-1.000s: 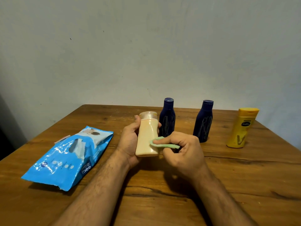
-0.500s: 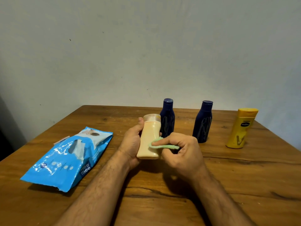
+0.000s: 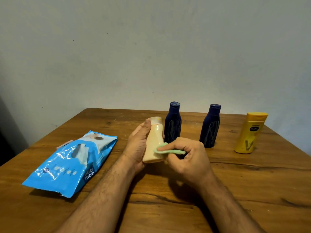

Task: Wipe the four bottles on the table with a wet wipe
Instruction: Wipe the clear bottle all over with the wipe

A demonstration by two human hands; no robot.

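Observation:
My left hand (image 3: 137, 145) grips a cream bottle (image 3: 154, 140) above the wooden table (image 3: 244, 190), tilted with its cap away from me and to the right. My right hand (image 3: 188, 157) pinches a folded green wet wipe (image 3: 168, 150) and presses it against the lower right side of that bottle. Two dark blue bottles stand upright behind: one (image 3: 173, 123) just past the cream bottle, the other (image 3: 210, 126) further right. A yellow bottle (image 3: 249, 133) stands at the far right.
A blue wet-wipe pack (image 3: 67, 163) lies flat on the left of the table, its opening flap lifted. A pale wall rises right behind the table's far edge. The table's right edge runs close past the yellow bottle.
The cream bottle has tilted further, cap leaning right, and turned slightly in my left hand. The wipe has stayed pressed on its lower part with small rubbing shifts.

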